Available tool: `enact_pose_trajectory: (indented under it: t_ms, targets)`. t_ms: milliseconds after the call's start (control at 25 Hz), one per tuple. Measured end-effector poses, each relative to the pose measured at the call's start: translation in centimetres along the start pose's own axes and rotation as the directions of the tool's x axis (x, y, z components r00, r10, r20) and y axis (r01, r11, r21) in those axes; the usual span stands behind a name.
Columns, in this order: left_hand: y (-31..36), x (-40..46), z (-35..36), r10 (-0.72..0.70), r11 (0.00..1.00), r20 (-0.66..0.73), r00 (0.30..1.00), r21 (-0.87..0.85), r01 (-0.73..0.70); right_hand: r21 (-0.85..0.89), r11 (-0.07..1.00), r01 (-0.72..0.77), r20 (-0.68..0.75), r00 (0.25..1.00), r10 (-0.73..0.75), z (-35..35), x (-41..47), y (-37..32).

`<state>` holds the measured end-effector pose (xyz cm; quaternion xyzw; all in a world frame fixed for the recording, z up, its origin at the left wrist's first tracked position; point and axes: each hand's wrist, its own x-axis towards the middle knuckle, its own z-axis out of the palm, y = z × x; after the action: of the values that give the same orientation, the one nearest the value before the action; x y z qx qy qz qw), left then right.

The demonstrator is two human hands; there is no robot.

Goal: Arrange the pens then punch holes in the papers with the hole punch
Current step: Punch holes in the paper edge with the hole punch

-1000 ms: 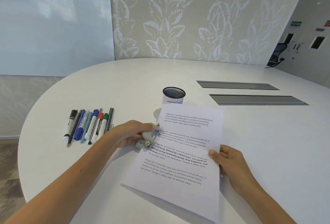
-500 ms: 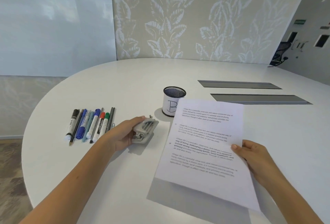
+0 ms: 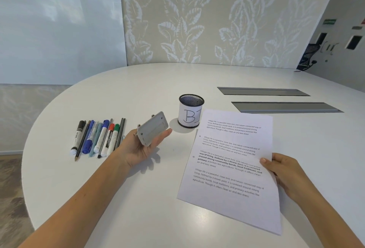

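Fingers (image 3: 158, 139) of the left hand (image 3: 142, 147) are clamped on one grey hole punch (image 3: 152, 128), lifted off the worktop (image 3: 138, 198) and tipped so its flat underside faces the camera. The palm is turned up beneath it, and its shadow falls on the white surface below. The right hand (image 3: 284, 172) pinches the right edge of the papers (image 3: 231, 166), thumb on top and the other fingers underneath. The printed text shows four paragraphs, and two small punched holes mark the left margin. How many sheets make up the stack cannot be told. The stack's near corner is raised off the surface, and its far corner overlaps the front of the cup.

One black mesh cup (image 3: 190, 111) stands just behind the papers, wrapped in a white label with a handwritten "B" and part of another letter showing. Left of the punch lies a row of pens (image 3: 98, 137), about nine laid side by side and touching: a black marker, a pencil, blue, pale teal, red and green ones, then two thin dark ones. Two grey slots (image 3: 284, 107) are set into the surface farther back on the right.
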<state>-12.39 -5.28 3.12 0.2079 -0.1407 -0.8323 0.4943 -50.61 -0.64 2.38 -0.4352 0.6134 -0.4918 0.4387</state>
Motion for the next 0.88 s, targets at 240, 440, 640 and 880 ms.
enact_pose_trajectory:
  t_ms: [240, 440, 640, 880]
  targets:
    - [0.9, 0.9, -1.6, -0.112, 0.993, 0.207, 0.972, -0.009, 0.116, 0.015, 1.0, -0.003, 0.001, 1.0, 0.003, 0.1, -0.1, 0.3]
    - [0.7, 0.4, 0.4, 0.176, 0.893, -0.043, 0.983, 0.428, -0.141, 0.011, 1.0, -0.009, 0.007, 1.0, 0.009, 0.5, -0.4, 0.3]
    - [0.2, 0.5, 0.5, 0.512, 0.562, -0.14, 0.848, 0.801, -0.207, -0.013, 1.0, 0.008, 0.02, 1.0, -0.008, 0.9, -0.5, 0.5]
    - [-0.7, 1.6, -0.5, 0.783, 0.077, -0.035, 0.622, 0.996, -0.041, -0.04, 0.999, 0.036, 0.011, 0.999, -0.035, 0.8, -0.1, 1.0]
